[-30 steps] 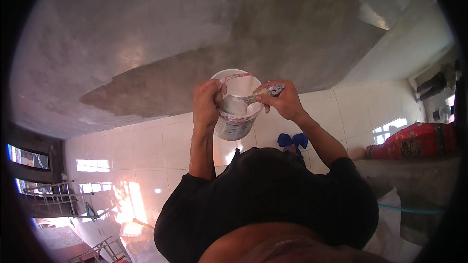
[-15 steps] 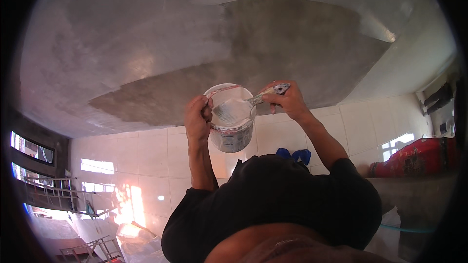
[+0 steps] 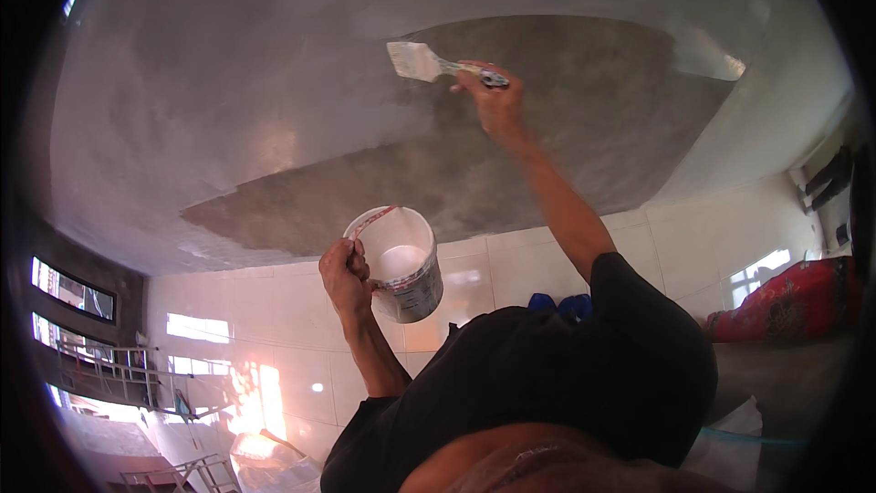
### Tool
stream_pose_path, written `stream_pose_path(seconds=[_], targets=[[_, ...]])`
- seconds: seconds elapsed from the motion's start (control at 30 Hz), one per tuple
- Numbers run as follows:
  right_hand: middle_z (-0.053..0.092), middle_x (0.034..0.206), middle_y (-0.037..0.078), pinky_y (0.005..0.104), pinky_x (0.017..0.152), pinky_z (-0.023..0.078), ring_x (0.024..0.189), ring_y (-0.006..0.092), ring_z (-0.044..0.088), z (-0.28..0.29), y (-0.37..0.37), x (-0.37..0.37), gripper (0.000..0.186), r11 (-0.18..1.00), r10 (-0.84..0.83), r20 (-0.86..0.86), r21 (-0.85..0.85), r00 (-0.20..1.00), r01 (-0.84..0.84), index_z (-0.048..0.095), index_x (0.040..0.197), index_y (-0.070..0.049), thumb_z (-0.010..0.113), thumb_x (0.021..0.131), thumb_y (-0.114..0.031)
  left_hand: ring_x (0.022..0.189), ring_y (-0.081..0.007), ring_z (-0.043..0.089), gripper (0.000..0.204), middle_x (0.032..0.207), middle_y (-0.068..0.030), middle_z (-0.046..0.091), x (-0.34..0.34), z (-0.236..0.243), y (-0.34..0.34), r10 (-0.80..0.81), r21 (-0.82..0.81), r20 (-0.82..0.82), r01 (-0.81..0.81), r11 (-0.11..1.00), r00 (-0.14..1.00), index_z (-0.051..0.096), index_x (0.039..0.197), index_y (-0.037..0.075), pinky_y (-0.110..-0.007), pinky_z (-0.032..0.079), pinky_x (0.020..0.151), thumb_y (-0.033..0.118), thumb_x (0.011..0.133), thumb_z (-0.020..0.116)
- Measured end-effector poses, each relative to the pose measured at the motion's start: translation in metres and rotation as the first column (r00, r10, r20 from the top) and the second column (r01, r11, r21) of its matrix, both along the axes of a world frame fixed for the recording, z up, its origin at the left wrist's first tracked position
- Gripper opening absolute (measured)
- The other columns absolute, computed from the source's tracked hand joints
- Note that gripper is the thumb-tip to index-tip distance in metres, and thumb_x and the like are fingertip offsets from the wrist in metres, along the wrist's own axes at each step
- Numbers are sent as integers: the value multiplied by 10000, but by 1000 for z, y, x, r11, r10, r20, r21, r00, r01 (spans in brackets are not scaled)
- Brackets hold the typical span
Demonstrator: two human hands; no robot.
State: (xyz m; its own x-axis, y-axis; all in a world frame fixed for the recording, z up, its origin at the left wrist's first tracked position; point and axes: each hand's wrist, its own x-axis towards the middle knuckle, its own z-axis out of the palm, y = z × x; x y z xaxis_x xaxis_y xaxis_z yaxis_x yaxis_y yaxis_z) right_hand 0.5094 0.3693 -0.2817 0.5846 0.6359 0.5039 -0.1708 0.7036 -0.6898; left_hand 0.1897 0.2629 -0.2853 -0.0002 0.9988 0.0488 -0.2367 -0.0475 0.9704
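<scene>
My right hand (image 3: 495, 100) is wrapped round the handle of a wide paintbrush (image 3: 415, 61), raised in front of the grey wall. White paint covers its bristles, which are at the upper left edge of a darker bare patch (image 3: 538, 110); whether they touch the wall I cannot tell. Lower down, my left hand (image 3: 346, 276) grips a white paint bucket (image 3: 422, 297) by its handle at the left side of the rim. Pale paint (image 3: 402, 261) lies inside the bucket.
Light floor tiles (image 3: 511, 265) run along the foot of the wall. A red patterned sack (image 3: 785, 301) lies at the right, and metal frames (image 3: 109, 358) stand at the left. Clear plastic sheeting (image 3: 274, 461) is at the lower left, near blue footwear (image 3: 559, 304) beneath me.
The paintbrush has come out of the bucket and gone up to the wall in my right hand. My left hand and the bucket have shifted slightly down and left.
</scene>
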Motion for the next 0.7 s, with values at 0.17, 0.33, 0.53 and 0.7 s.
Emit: stream_pose_path(seconds=[0.17,0.33,0.53,0.7], targets=[[712,865,82,238,688,510,738,124,675,-1,35,3,205,978,-170,162,-96,972,187,693,998,40,726,834,-77,406,-27,242,242,500,61,353,-7,-6,-3,50,-21,8,-50,999,999,539,718,4,-218,174,373,144,908,486],[714,838,77,243,696,510,734,135,682,-11,-4,83,196,919,-379,82,-85,922,386,696,1000,38,720,844,-77,408,-30,249,233,501,58,351,-12,-10,1,44,-19,7,-43,999,999,537,718,2,-219,177,376,144,897,493],[725,846,96,250,668,508,715,140,683,-29,-69,175,208,614,-770,120,-128,626,779,703,985,39,729,844,-111,405,-43,251,218,504,44,359,-15,-16,7,43,-34,41,-42,999,998,540,723,-1,-223,183,380,137,884,494],[713,780,104,308,589,497,653,152,664,-35,-48,145,215,213,-914,356,14,194,977,723,975,-31,752,822,-180,403,-44,243,228,499,43,354,-22,-25,8,-7,-67,60,11,998,998,535,711,3,-227,186,380,142,885,489]])
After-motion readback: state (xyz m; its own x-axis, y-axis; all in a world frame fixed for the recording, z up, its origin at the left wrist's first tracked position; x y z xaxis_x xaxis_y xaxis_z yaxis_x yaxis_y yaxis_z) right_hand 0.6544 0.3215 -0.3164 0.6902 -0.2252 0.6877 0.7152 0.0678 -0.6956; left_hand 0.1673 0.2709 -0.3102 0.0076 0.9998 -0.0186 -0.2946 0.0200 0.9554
